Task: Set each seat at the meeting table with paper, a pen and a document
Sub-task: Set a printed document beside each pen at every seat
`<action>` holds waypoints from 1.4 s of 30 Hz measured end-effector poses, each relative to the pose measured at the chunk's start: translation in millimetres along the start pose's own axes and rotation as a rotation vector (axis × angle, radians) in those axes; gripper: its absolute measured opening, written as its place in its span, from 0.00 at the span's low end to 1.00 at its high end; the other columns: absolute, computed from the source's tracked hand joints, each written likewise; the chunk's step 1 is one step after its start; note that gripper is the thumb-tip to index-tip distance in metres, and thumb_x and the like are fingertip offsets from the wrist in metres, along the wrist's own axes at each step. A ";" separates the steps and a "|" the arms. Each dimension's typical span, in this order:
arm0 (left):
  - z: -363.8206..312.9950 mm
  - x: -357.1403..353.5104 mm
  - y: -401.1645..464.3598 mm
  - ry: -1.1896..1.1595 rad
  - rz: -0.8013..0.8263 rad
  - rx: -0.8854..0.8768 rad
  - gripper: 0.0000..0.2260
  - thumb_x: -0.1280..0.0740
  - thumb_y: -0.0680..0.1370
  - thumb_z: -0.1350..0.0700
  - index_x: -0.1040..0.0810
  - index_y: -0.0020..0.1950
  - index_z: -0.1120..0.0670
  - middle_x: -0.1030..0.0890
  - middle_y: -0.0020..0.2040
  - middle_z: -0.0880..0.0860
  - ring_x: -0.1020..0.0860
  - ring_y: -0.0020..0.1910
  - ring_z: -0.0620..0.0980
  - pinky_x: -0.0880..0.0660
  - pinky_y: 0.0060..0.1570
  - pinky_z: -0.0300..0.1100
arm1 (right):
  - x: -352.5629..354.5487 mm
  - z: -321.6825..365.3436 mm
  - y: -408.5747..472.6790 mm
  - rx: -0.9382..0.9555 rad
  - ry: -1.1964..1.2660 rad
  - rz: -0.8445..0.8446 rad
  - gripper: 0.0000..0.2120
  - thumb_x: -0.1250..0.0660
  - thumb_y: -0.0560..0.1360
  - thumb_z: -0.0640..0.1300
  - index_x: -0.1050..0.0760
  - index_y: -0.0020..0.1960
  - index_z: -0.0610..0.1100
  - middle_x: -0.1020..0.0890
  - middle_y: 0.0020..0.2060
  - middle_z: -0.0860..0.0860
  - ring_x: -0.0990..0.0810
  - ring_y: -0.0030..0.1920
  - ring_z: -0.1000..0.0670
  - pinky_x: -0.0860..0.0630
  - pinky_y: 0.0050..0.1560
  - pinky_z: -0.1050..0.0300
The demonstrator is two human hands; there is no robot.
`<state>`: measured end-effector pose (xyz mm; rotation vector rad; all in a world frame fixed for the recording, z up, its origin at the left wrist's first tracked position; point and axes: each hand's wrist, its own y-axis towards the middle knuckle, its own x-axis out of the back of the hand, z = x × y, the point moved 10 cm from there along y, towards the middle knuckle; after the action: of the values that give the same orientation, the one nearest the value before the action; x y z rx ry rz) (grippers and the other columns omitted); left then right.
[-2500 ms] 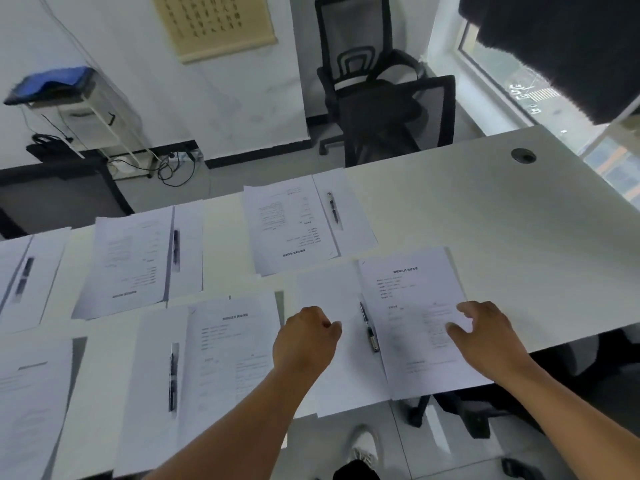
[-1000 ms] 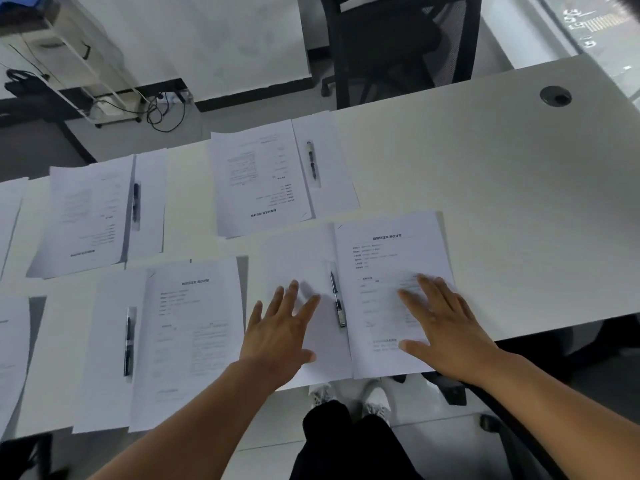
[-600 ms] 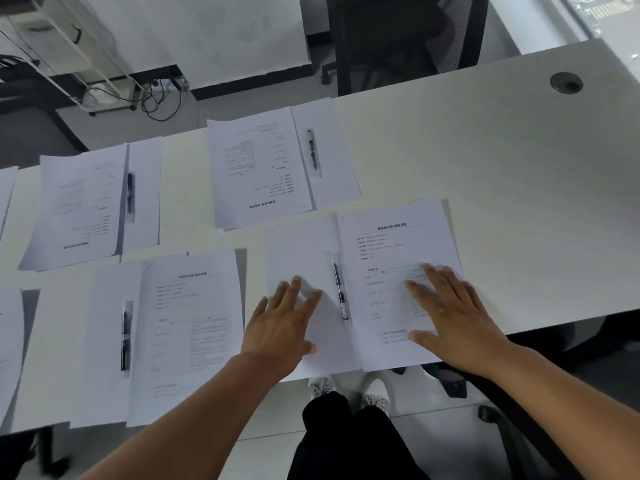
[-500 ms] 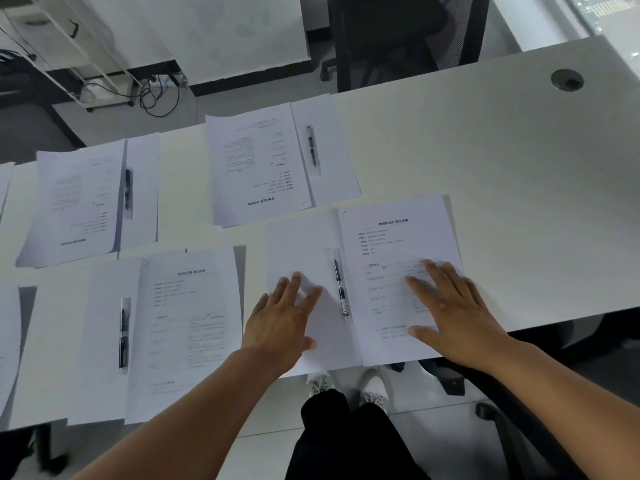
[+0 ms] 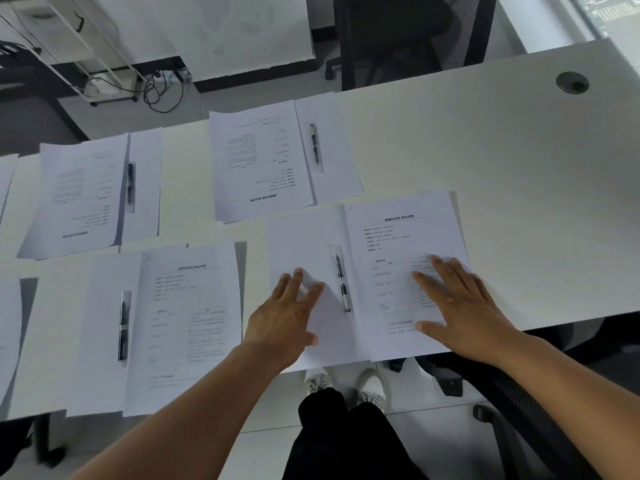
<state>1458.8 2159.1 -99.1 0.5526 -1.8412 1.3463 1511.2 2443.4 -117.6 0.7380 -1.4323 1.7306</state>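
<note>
Along the tabletop from the left, the finished sets lie in two rows; far-edge ones at left and middle, a near-edge one with its pen on the blank sheet; I judge only this last seat unsettled. My left hand lies flat, fingers spread, on the blank paper at the near edge; the pen rests just right of it; my right hand presses flat on the document, holding nothing.

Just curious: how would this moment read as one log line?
left hand: flat on blank paper | right hand: flat on document | pen: between
</note>
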 end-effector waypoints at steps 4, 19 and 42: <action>-2.8 0.1 -1.0 0.003 -0.002 0.001 0.46 0.26 0.82 0.45 0.57 0.88 0.39 0.64 0.89 0.48 0.61 0.89 0.53 0.30 0.77 0.59 | -0.7 -1.1 0.7 0.009 0.014 0.003 0.45 0.38 0.82 0.67 0.62 0.87 0.57 0.70 0.84 0.52 0.73 0.84 0.46 0.65 0.84 0.44; -4.1 -0.9 -1.1 0.013 -0.002 0.017 0.46 0.26 0.82 0.45 0.56 0.88 0.39 0.64 0.89 0.49 0.61 0.89 0.53 0.29 0.77 0.57 | -0.7 -3.9 2.5 0.017 0.031 -0.007 0.45 0.37 0.82 0.66 0.61 0.87 0.57 0.69 0.84 0.53 0.73 0.84 0.47 0.64 0.84 0.45; 12.7 10.3 -39.8 -0.007 -0.090 0.091 0.46 0.26 0.81 0.41 0.54 0.89 0.39 0.60 0.90 0.51 0.56 0.89 0.55 0.38 0.83 0.60 | 8.9 102.2 -9.6 0.193 -0.018 -0.013 0.40 0.42 0.85 0.63 0.59 0.88 0.51 0.61 0.87 0.49 0.66 0.86 0.46 0.64 0.85 0.42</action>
<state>1477.1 2134.5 -69.0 0.6804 -1.7459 1.3744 1511.0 2345.9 -84.2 0.8654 -1.2809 1.8743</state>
